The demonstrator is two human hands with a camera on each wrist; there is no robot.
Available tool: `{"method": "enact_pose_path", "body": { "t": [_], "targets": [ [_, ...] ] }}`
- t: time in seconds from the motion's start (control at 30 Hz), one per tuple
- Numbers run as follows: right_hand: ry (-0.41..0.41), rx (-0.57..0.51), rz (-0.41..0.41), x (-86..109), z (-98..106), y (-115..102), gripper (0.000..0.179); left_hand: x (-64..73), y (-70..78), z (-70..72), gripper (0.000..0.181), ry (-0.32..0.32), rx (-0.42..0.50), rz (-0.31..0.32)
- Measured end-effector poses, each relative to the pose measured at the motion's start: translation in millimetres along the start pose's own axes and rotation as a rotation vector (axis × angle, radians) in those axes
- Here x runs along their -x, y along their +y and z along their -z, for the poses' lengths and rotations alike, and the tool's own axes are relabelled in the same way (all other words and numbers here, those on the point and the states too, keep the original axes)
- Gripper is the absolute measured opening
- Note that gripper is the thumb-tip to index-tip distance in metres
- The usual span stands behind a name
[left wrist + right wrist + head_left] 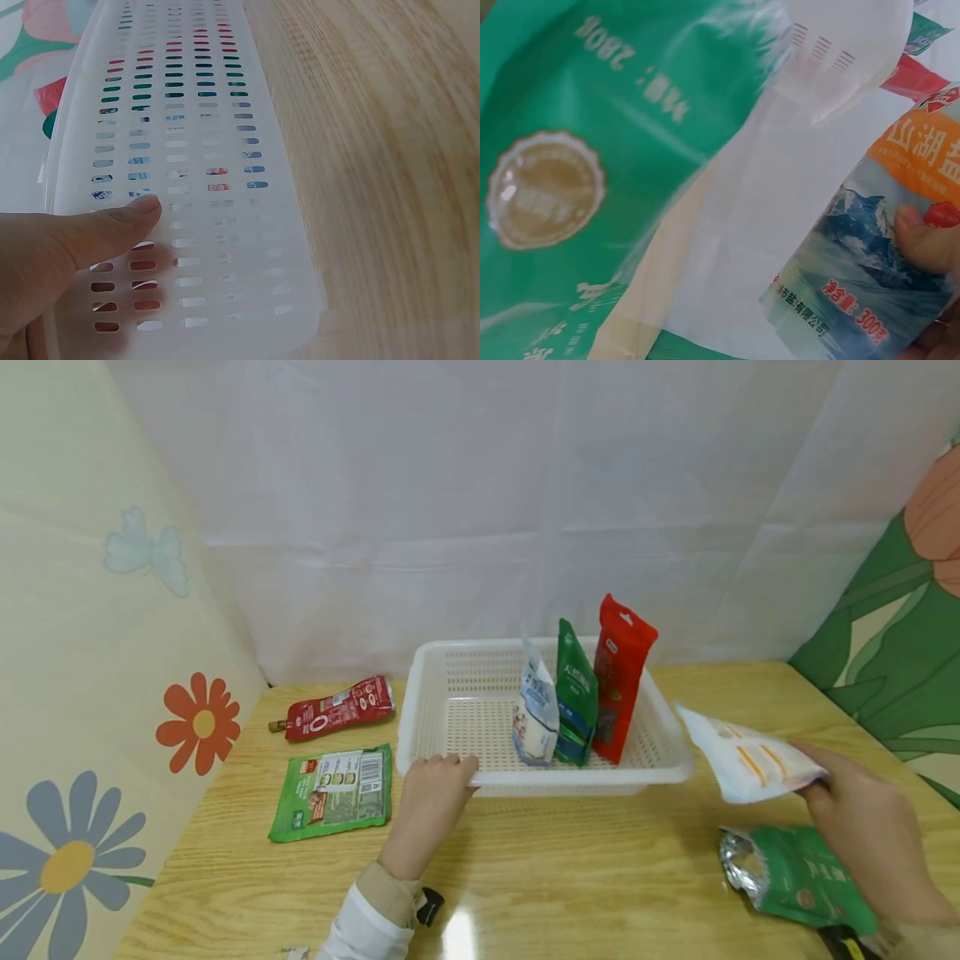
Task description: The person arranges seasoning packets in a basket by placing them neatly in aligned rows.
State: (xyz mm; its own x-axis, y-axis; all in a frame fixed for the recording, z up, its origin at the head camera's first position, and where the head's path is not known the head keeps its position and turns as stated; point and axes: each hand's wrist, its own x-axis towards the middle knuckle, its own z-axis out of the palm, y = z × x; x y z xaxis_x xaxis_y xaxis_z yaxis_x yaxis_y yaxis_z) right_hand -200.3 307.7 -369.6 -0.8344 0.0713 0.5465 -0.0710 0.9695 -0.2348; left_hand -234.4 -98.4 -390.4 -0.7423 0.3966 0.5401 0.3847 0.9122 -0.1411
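Note:
My left hand (437, 785) grips the front left rim of a white plastic basket (525, 781); in the left wrist view its thumb (124, 229) lies against the slotted wall. Inside the basket, a white-and-blue bag (536, 714), a green bag (576, 697) and a tall red packet (621, 681) stand upright, right of the middle. Beyond the basket's right end, my right hand (862, 810) pinches a bag of salt (750, 760) above the table; the right wrist view shows its blue mountain print and orange band. Below it lies a green pouch (802, 872) with a silvery end.
Left of the basket, a dark red spouted pouch (341, 710) lies on the wooden table (570, 877), with a flat green packet (333, 793) nearer me. A white cloth (487, 510) hangs behind, and flower-printed panels (75, 693) flank the table.

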Motion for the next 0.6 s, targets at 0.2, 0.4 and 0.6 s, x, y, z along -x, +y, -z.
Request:
{"method": "enact_pose_path", "body": {
  "t": [0.2,0.4,0.6],
  "targets": [
    [0.034,-0.004,0.040,-0.4,3,-6,0.038,-0.7,0.2,-0.6,0.024,-0.011,-0.005,0.000],
    [0.071,-0.017,0.066,-1.2,8,-14,0.040,0.0,0.2,-0.9,0.024,-0.023,-0.003,0.002],
    [0.088,-0.025,0.083,-2.7,14,-21,0.041,0.3,0.5,-0.3,0.024,-0.029,-0.013,0.002]
  ]
}}
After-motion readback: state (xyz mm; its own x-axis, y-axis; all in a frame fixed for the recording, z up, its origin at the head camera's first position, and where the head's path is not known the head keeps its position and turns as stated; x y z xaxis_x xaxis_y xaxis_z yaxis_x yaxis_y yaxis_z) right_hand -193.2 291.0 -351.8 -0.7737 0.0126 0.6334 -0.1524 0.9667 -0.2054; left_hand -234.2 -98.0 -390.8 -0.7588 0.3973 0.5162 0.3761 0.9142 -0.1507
